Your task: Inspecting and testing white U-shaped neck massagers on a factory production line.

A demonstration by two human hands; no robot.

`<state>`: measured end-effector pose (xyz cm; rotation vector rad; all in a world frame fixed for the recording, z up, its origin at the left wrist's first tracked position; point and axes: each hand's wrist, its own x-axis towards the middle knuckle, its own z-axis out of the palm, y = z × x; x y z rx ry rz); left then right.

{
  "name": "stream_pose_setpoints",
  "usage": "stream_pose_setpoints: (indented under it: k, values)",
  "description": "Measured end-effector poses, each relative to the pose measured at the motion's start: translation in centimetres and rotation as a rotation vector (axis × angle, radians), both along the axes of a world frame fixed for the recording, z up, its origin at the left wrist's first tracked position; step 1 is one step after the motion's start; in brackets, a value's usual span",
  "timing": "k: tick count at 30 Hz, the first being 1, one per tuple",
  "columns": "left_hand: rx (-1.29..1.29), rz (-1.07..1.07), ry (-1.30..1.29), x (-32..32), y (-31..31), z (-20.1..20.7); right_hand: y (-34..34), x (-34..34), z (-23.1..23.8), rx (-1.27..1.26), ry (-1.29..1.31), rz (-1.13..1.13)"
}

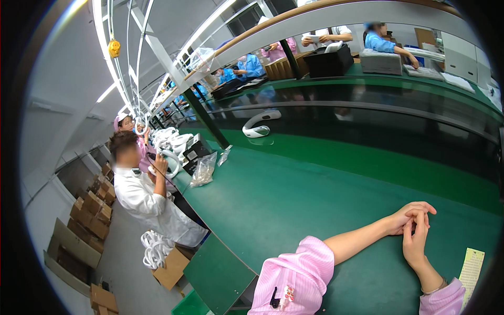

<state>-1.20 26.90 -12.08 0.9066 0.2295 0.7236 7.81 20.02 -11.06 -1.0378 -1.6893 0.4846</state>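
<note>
My left hand (403,217) and my right hand (415,242) rest together over the green table (294,205), at the right. The left forearm reaches across from the lower middle, and that hand's fingers are mostly stretched out. Bent fingers of the right hand lie against the left hand's fingers; some are hidden where they overlap. No tool or part shows in either hand. Nearest to the right wrist is a yellow printed slip (472,270) on the table. Farther off, a white C-shaped device, like a neck massager (256,131), lies on the dark conveyor belt (336,113).
At the left, a person in a white coat (137,191) holds a white curved device. White devices (170,139), a black box (197,151) and a clear plastic bag (203,169) crowd the far left table end. Cardboard boxes (89,218) line the wall. More people work beyond the belt.
</note>
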Motion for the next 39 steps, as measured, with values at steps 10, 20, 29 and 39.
stream_pose_setpoints:
  k: [10, 20, 29, 39]
  values:
    - [-0.12, 0.016, 0.084, 0.1, -0.4, 0.6, 0.0, 0.0, -0.2, 0.004, 0.029, 0.017]
    - [-0.103, 0.029, 0.103, 0.1, -0.2, 0.5, 0.1, 0.0, -0.4, -0.056, 0.042, 0.052]
    - [0.069, 0.138, 0.137, 0.0, 0.0, 0.5, 0.2, 0.1, -0.4, 0.046, 0.042, 0.063]
    - [0.551, 1.196, 0.673, -10.3, 8.0, 0.2, -0.1, 0.4, 0.2, -0.06, 0.037, 0.076]
